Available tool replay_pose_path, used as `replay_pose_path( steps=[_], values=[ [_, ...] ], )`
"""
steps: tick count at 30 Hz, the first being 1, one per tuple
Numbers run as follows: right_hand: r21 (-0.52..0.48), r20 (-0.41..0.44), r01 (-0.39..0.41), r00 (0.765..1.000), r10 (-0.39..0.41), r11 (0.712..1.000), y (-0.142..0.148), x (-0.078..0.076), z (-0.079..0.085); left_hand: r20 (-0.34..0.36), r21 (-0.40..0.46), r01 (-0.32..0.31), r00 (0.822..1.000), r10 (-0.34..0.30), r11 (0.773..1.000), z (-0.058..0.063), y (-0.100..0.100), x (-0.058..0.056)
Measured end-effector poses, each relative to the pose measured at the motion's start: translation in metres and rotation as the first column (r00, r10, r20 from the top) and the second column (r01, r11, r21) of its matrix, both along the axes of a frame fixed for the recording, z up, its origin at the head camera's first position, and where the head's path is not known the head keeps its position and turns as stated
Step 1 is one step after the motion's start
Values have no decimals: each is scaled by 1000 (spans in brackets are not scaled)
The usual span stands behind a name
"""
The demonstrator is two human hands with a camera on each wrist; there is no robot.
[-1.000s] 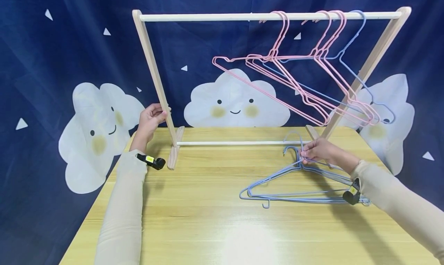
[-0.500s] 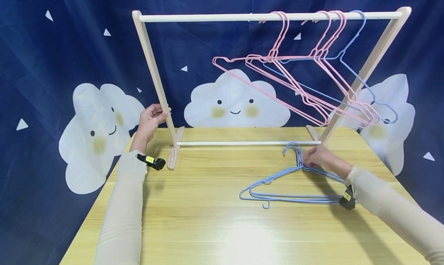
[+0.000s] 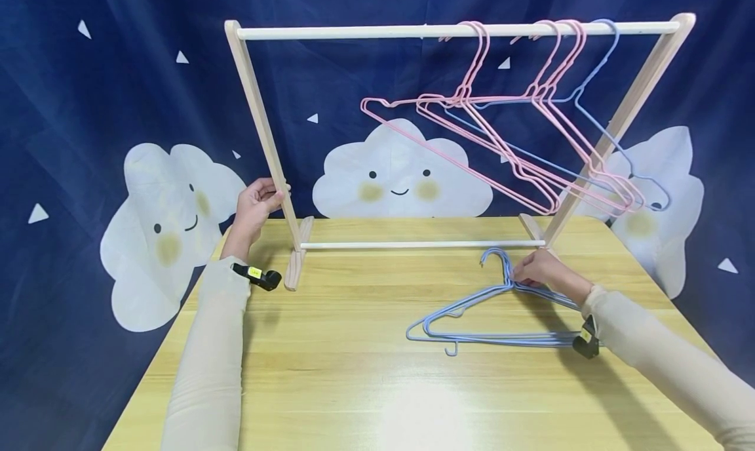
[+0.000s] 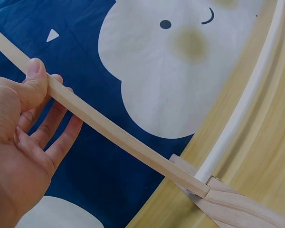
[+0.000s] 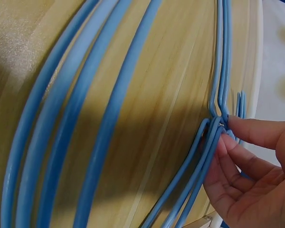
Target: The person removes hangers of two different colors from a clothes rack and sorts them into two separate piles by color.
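A wooden garment rack stands at the back of the table. My left hand grips its left upright, with the thumb on the near side and the fingers behind. A flat stack of several blue wire hangers lies on the table at the right, hooks toward the rack. My right hand pinches the stack's necks between thumb and index finger; it hides part of their right shoulders. Several pink hangers hang from the rack's top bar, with one blue hanger at their right.
The rack's lower bar runs close above the table, just behind the blue hooks. A wooden foot juts forward at the left. Behind hangs a dark blue curtain with cloud faces.
The right hand has lowered a raised blue hanger onto the stack, its hook coming down beside the others. The left hand has stayed on the upright.
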State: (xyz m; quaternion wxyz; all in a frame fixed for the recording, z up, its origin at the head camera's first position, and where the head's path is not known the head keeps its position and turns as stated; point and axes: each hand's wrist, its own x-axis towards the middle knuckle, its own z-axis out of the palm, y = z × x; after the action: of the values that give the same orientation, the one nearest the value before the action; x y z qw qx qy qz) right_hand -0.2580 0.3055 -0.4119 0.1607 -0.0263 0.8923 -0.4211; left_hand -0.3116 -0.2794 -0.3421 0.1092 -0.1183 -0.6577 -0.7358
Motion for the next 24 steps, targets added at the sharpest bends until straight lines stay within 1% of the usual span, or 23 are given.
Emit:
replay_pose_path(
  steps=[3,5,7,10,12,13,16,18,21,22,24],
  values=[
    [-12,-7,-13,1000,13,1000,1,0,-1,4,-4,-4,1000,4,1000,1,0,0],
    [5,-6,0,1000,0,1000,0,0,0,8,-5,-8,1000,8,1000,1,0,0],
    [36,2,23,1000,-23,999,-4,1,3,13,-12,-12,1000,12,1000,1,-1,0],
    [93,-20,20,1000,-18,995,-9,3,8,19,-9,-11,1000,11,1000,2,-1,1],
    [148,-65,-10,998,20,989,-13,4,14,21,-13,-9,1000,9,1000,2,-1,1],
    [182,-99,-33,994,52,983,-15,4,16,21,-12,-8,1000,8,1000,3,-1,2],
    [281,-191,-99,969,157,954,-24,8,34,18,-11,-5,1000,6,1000,3,-1,3],
    [322,-232,-156,943,237,934,-34,14,50,15,-12,-6,1000,7,1000,3,-1,3],
    [329,-243,-248,910,335,911,-51,25,81,12,-12,-13,1000,13,1000,2,-1,2],
    [327,-251,-277,896,365,904,-57,29,93,12,-15,-16,1000,16,1000,2,-1,2],
    [323,-296,-320,860,416,891,-66,36,119,12,-9,-14,1000,14,1000,2,-1,1]
  ],
)
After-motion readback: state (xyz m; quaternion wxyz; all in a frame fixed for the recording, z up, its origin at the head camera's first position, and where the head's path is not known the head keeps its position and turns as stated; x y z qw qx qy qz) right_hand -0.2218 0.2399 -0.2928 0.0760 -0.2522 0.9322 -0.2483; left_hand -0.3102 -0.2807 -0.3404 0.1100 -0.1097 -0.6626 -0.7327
